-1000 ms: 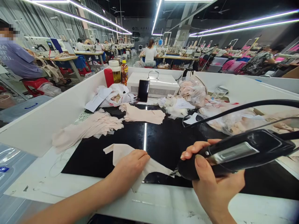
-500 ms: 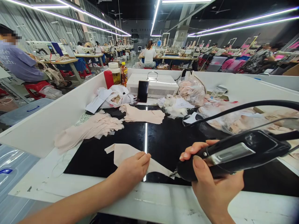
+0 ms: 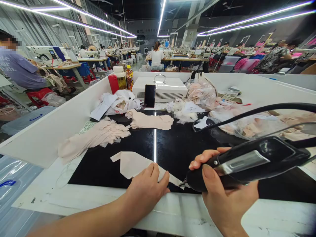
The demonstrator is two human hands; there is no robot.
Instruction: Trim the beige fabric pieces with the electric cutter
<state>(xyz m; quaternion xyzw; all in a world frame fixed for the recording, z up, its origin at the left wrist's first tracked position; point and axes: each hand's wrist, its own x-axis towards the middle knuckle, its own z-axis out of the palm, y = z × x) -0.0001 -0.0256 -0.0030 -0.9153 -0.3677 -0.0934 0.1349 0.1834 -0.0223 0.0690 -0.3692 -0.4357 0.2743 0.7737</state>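
- Low in the centre of the head view, the left hand (image 3: 148, 189) presses flat on a pale beige fabric piece (image 3: 134, 164), fingers spread over its near edge, not clasped around it.
- At lower right, the right hand (image 3: 225, 197) is wrapped tight around a black handheld tool (image 3: 247, 163); the tool's fine tip touches the right-hand corner of the fabric piece, and a black cable (image 3: 259, 112) arcs away from it.
- Under the fabric lies a glossy black mat (image 3: 172, 144) on a white walled table (image 3: 56, 115); beyond it stretches a factory hall with sewing stations, strip lights and seated people.
- Across the middle of the frame sit beige fabric stacks (image 3: 93, 136), a white box with handle (image 3: 160, 89) with a phone (image 3: 149, 95) leaning against it, and clear bags of fabric (image 3: 247, 125); a jar (image 3: 120, 77) and bottle (image 3: 129, 77) stand upper left.
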